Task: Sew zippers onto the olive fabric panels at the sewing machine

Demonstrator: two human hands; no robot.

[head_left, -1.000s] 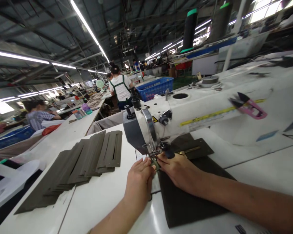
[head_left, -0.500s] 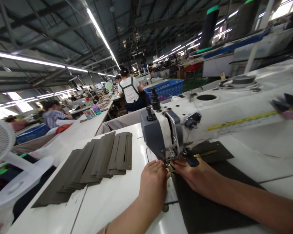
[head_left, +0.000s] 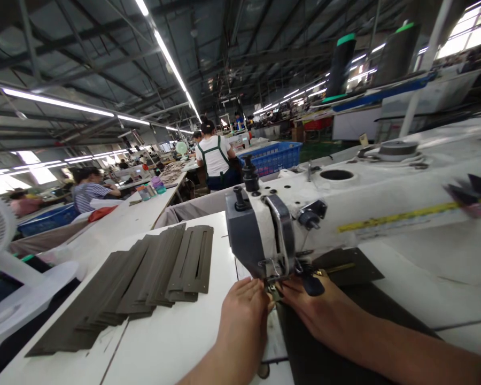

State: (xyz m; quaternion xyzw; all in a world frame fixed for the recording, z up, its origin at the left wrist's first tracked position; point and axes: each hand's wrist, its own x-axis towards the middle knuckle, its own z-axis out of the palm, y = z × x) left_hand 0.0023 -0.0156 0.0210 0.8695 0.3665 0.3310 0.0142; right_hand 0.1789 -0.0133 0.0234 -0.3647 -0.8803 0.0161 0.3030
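A white and grey sewing machine (head_left: 260,230) stands over the white table. Just left of its needle area, my left hand (head_left: 246,310) is closed with fingertips together at the edge of the dark fabric piece. On the other side of the presser foot, my right hand (head_left: 316,299) presses the dark olive fabric (head_left: 316,353), its fingers partly hidden by the machine head. The fabric runs beneath my right forearm. A flat piece with a zipper-like strip (head_left: 350,266) lies behind my right hand. Overlapping slotted olive pieces (head_left: 144,278) lie on the table at the left.
A white fan (head_left: 8,256) is at the left edge. Blurred scissors (head_left: 471,195) are at the right above the machine arm. Beyond the table are a blue basket (head_left: 270,158), a person in a white shirt (head_left: 214,155) and a person in stripes (head_left: 90,192).
The camera view has shifted slightly, so the table and machine appear lower and a little further left. Both hands keep their places beside the presser foot.
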